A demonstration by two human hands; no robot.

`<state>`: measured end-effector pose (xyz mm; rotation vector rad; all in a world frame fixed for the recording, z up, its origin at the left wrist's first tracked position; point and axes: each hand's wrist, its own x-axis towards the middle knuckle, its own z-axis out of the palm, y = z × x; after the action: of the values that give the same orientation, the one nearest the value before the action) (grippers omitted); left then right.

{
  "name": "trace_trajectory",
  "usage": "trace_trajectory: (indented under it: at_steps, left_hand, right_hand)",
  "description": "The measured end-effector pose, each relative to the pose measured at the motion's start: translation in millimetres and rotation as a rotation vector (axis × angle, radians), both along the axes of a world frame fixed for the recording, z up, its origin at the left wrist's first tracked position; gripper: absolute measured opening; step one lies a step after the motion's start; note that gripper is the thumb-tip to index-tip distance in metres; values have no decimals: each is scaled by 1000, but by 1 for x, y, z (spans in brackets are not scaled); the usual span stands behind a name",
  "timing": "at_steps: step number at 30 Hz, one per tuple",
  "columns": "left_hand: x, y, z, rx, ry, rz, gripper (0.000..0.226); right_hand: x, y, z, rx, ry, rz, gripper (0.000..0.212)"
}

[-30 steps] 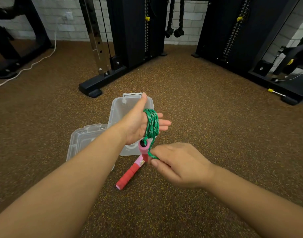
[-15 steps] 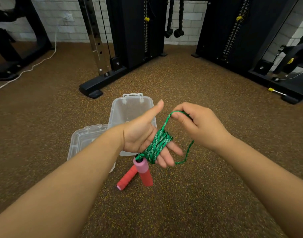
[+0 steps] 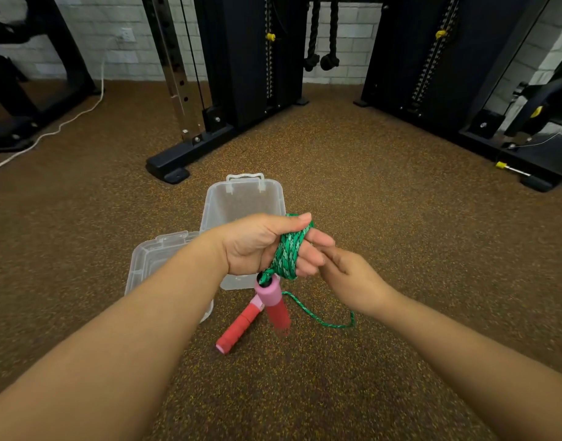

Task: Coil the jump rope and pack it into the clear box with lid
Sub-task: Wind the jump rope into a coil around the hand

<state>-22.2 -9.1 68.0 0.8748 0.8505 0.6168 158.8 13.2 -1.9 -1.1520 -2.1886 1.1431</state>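
At frame centre, the left hand [image 3: 257, 246] wears one green rope [image 3: 287, 254] coiled in several turns round its fingers, thumb pressed on top. The right hand [image 3: 352, 281] is just beside it; whether it pinches the rope cannot be told. Two red handles: one [image 3: 274, 305] dangles, one [image 3: 238, 329] lies on the floor. One clear box [image 3: 241, 198] stands behind, one lid [image 3: 152, 259] to its left.

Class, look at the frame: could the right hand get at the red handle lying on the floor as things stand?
Probably yes. The red handle lies uncovered on the floor, just below the right hand; only the hanging handle dangles close beside it.
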Motion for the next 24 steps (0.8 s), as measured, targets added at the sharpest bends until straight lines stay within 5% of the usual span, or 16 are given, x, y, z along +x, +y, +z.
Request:
trace_trajectory:
  at_steps: [13,24]
  left_hand:
    - [2,12,-7,88,-38,413,42]
    - [-7,20,-14,92,56,686,43]
  right_hand:
    - [-11,-25,2,94,-73,-1,28]
    - [-10,-43,13,311,-222,200,39]
